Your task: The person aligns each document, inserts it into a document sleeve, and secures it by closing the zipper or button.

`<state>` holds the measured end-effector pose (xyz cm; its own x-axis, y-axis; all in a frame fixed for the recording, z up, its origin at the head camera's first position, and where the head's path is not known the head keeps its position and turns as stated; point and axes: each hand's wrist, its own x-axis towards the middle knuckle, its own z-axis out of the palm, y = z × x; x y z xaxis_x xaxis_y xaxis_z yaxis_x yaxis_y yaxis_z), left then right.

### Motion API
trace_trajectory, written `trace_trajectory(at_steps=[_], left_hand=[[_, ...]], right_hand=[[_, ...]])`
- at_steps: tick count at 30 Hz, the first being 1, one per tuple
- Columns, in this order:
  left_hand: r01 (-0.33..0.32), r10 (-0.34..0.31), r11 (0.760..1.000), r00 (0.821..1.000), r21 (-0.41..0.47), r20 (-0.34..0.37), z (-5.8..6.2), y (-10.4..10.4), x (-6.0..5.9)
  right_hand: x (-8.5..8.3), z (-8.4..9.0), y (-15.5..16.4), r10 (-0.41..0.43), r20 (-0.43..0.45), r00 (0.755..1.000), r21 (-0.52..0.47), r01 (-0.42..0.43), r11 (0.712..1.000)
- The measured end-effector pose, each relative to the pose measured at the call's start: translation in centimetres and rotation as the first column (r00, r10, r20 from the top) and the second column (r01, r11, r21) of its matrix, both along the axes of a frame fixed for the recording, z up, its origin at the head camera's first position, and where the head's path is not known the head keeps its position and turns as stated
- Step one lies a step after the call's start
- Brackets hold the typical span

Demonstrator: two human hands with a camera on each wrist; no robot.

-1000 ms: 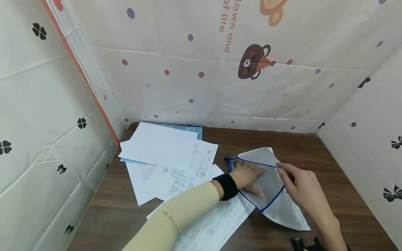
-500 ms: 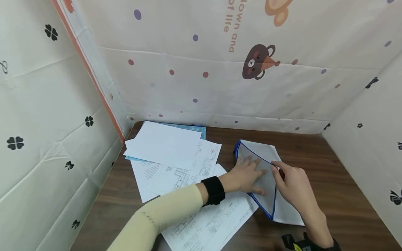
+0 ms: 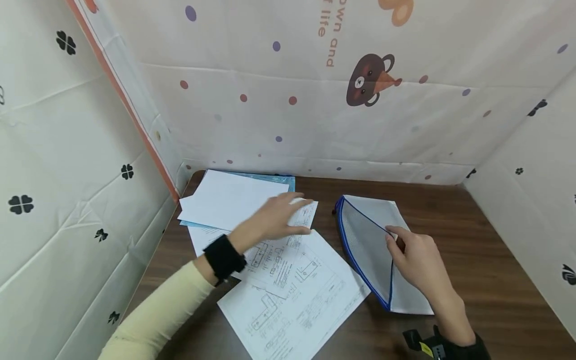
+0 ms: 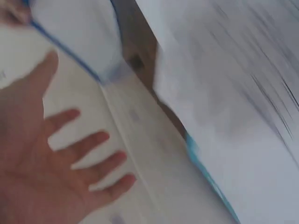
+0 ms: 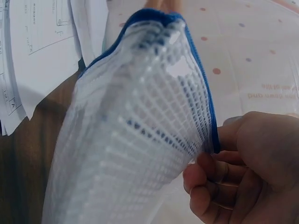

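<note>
In the head view the right hand sits right of centre, pinching the blue-trimmed upper edge of a white mesh pouch and lifting that edge so the mouth gapes. The pouch lies on the brown counter, just right of the papers, its closed end toward the lower right of the frame. The right wrist view shows what the head view cannot: the thumb and curled fingers grasp the blue binding at the right of the frame, and the mesh weave bulges up in an arch, with printed sheets at the upper left.

The left hand is at the middle of the head view, over a spread of printed drawing sheets, fingers stretched out and released, holding nothing; whether they touch the paper cannot be told. Beyond it, upper left on the counter, blank white sheets lie on a light blue folder. The left wrist view is blurred: it shows the open palm with spread fingers at the lower left, a blue pouch edge above it, and pale paper filling the right side. A patterned cloth backdrop stands behind the counter.
</note>
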<state>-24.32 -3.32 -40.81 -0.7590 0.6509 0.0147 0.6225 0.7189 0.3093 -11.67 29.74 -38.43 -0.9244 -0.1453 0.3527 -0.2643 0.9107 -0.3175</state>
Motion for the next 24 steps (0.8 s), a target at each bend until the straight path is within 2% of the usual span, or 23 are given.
trace_trajectory(at_steps=[3, 6, 9, 12, 14, 17, 24], left_hand=[[-0.087, 0.089, 0.996, 0.993, -0.033, 0.083, -0.2, -4.3, -1.6], [-0.152, 0.163, 0.984, 0.979, -0.095, 0.121, -1.1, -8.0, -2.3], [-0.189, 0.207, 0.964, 0.975, -0.187, 0.081, -2.3, -11.0, -2.4], [-0.216, 0.23, 0.945, 0.973, -0.247, 0.03, -3.5, -13.1, -2.2], [-0.229, 0.238, 0.938, 0.971, -0.26, 0.005, -4.0, -13.9, -2.0], [-0.241, 0.251, 0.935, 0.968, -0.259, 0.004, -4.2, -14.6, -1.7], [-0.253, 0.272, 0.921, 0.962, -0.297, 0.026, -4.2, -14.5, -1.6]], right_hand=[[0.0, 0.3, 0.0, -0.011, 0.031, 0.999, 0.013, 0.01, 1.0], [0.1, 0.4, 0.0, -0.015, 0.058, 0.998, 0.02, 0.014, 1.0], [0.2, 0.4, -0.2, -0.013, 0.062, 0.998, 0.027, 0.011, 1.0], [0.4, 0.2, -0.2, -0.01, 0.055, 0.998, 0.029, 0.009, 1.0], [0.4, 0.1, -0.2, -0.003, 0.047, 0.999, 0.027, 0.002, 1.0], [0.4, 0.2, -0.3, 0.009, 0.033, 0.999, 0.026, -0.01, 1.0], [0.3, 0.4, -0.2, 0.008, 0.038, 0.999, 0.04, -0.01, 0.999]])
